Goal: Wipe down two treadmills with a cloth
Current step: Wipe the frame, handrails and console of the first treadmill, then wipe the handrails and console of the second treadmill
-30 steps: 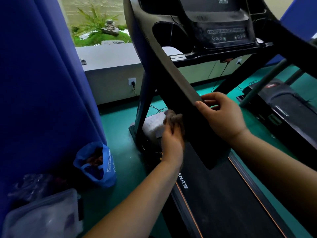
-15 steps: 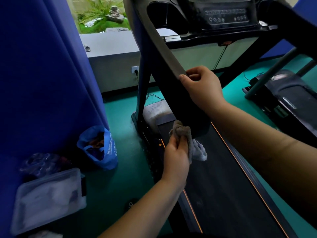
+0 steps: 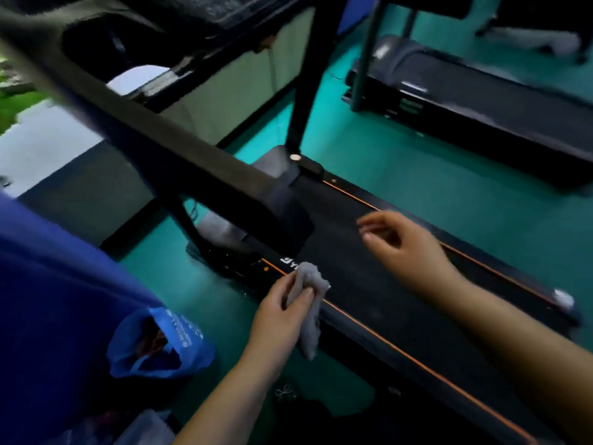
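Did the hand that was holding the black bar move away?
Yes. The right hand has let go of the long black treadmill handrail and now hangs to its right, over the dark running belt.

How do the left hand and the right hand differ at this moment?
The left hand grips the grey cloth; the right hand holds nothing. The left hand is at the near treadmill's orange-lined side rail; the right hand is over its belt. The left hand's fingers curl round the cloth; the right hand's fingers are loosely curled and blurred. Both are bare.
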Motion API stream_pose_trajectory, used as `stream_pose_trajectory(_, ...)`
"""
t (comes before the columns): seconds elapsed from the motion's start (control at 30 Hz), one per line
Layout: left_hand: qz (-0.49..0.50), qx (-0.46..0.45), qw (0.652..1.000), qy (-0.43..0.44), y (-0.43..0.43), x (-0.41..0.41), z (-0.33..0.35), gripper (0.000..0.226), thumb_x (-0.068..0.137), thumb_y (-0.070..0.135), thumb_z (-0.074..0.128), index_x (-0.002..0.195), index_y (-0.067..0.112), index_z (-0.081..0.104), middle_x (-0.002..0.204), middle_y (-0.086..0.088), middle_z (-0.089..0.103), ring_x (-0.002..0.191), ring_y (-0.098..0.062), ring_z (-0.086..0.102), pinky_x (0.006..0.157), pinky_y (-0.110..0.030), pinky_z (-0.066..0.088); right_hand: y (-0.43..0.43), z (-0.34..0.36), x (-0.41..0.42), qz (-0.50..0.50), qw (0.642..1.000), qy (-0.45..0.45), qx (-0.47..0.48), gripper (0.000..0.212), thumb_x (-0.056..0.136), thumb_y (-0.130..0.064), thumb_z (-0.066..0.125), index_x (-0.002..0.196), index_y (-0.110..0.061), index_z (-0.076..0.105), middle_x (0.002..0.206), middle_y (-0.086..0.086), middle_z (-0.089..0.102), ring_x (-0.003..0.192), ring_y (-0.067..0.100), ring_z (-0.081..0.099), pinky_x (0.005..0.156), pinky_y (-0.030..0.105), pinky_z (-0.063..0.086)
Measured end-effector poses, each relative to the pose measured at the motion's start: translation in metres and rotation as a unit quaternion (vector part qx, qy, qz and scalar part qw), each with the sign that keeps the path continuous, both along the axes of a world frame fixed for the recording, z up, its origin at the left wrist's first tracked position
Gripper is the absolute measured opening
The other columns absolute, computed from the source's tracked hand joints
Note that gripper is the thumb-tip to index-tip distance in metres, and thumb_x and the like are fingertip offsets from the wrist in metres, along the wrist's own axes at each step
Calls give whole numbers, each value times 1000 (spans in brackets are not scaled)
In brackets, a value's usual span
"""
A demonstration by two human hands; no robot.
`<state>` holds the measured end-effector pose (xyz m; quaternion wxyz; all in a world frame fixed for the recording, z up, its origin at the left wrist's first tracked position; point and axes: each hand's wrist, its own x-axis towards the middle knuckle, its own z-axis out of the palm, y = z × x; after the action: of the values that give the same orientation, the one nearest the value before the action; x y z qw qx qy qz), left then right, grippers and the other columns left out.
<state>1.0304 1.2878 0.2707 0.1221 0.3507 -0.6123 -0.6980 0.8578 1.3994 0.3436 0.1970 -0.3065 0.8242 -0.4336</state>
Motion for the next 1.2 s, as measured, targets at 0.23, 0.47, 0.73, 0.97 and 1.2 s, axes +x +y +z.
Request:
stream_pose_trajectory(0.23, -182, -124, 970, -102, 12, -22, 3, 45, 64, 37, 76, 105, 31, 61, 104, 14, 67, 94, 8, 61, 83, -11, 43, 168, -55, 52, -228, 959, -150, 78, 22, 87, -16, 65, 87, -38, 65, 89, -7, 70, 86, 13, 68, 89, 44, 53)
stream_pose_trajectory(0.47, -332, -227, 909, -111, 114, -41, 7, 39, 70, 29, 84, 103, 32, 63, 98, 18, 66, 84, 19, 57, 68, 1, 39, 291, -62, 101, -369, 913, -176, 4, 22, 88, -11, 62, 90, -33, 66, 89, -1, 69, 86, 20, 68, 88, 46, 53)
stream_pose_trajectory(0.73, -455, -321, 824, -108, 290, -54, 5, 48, 71, 31, 82, 113, 33, 60, 106, 12, 64, 88, 3, 56, 68, -8, 38, 465, -59, 164, -457, 870, -185, -27, 23, 87, -10, 63, 88, -32, 66, 87, 0, 69, 84, 27, 66, 83, 41, 55)
stream_pose_trajectory(0.97, -545, -339, 762, -83, 414, -75, 17, 48, 71, 32, 82, 111, 39, 56, 102, 16, 62, 83, 12, 52, 64, -4, 37, 578, -52, 204, -549, 814, -181, -55, 23, 88, -8, 61, 91, -30, 65, 92, 1, 69, 87, 30, 66, 84, 40, 54)
stream_pose_trajectory(1.2, -586, -341, 732, -74, 499, -129, 13, 46, 71, 32, 82, 109, 37, 57, 93, 22, 60, 81, 14, 51, 65, -5, 37, 656, -54, 191, -628, 755, -172, -84, 23, 88, -3, 60, 89, -26, 63, 94, 11, 68, 87, 32, 66, 82, 37, 53)
